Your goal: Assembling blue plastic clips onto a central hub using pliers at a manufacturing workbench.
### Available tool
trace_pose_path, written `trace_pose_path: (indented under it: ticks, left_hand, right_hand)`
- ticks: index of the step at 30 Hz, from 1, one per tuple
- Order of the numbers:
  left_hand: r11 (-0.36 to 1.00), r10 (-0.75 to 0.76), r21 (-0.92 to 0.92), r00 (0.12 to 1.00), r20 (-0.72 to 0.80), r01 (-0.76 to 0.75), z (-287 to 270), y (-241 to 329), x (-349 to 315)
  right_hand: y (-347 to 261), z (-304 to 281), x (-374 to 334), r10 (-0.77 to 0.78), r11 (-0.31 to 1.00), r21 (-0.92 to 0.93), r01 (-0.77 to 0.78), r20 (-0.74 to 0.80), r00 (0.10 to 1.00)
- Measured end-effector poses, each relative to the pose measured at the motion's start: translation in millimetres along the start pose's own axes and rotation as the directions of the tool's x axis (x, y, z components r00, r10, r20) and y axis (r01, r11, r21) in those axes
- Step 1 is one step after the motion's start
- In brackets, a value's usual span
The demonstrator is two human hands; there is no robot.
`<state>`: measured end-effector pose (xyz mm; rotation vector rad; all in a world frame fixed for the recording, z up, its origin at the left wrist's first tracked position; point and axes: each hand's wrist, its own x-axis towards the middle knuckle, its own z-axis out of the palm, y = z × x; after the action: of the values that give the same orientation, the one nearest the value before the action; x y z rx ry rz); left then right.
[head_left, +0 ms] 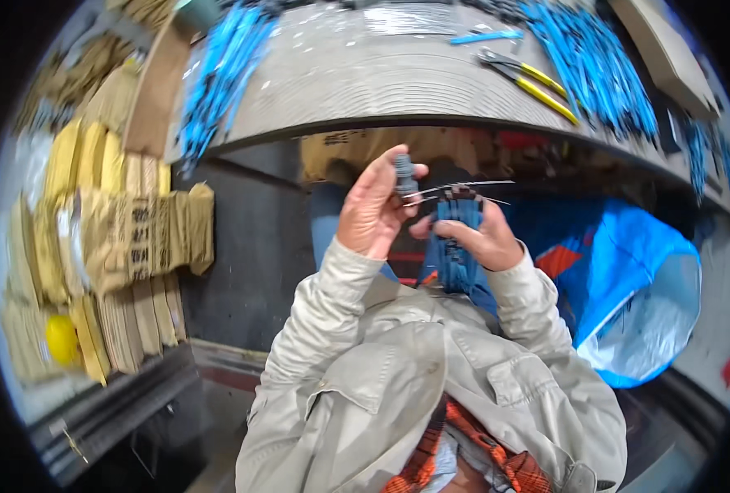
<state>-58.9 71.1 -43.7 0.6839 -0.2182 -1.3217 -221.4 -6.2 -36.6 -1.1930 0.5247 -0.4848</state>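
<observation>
Across the top of the view, a grey worktable (pixel 332 82), bowed by the lens and scattered with small pale flecks. On its left part, a long heap of blue, dark-ended strips (pixel 227 70), next to an upright brown board (pixel 155 90); on its right part, a broader blue heap (pixel 599 74), with a pale slanting panel (pixel 665 53) on the outer side. Between these, close to the right one, yellow-handled pliers (pixel 538 82) with tips toward the left, and just behind, a loose blue strip (pixel 487 37). At the back, a shiny packet (pixel 410 18). Along the left of the room, stacked brown paper packages (pixel 118 234) beside a dark floor (pixel 242 214), with a round yellow object (pixel 62 340) against the lower ones. Close by the right sleeve, a large blue bag (pixel 628 238) with open mouth and whitish lining. In front of the table edge, above the lap, two hands, near each other but apart. In the left hand (pixel 375 209), pinched upright between thumb and fingers, a ribbed grey piece (pixel 405 174); in the right hand (pixel 488 238), clasped firmly, a bundle of blue strips (pixel 455 246). Past its top, thin pale wires (pixel 484 182), stretching sideways; impossible to tell where fastened.
</observation>
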Motion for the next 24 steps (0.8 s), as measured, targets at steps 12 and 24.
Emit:
trace_pose_path:
  ticks: [12, 24]
  left_hand:
    - [1.0, -0.024, -0.017, 1.0, -0.005, 0.024, 6, -4, 9]
    - [0.999, -0.041, 0.031, 0.999, -0.028, 0.042, 19, -2, 7]
  right_hand:
    - [4, -17, 1, -0.053, 0.997, 0.061, 0.049, 0.065, 0.997]
    - [0, -14, 1, -0.112, 0.994, -0.009, 0.113, 0.059, 0.992]
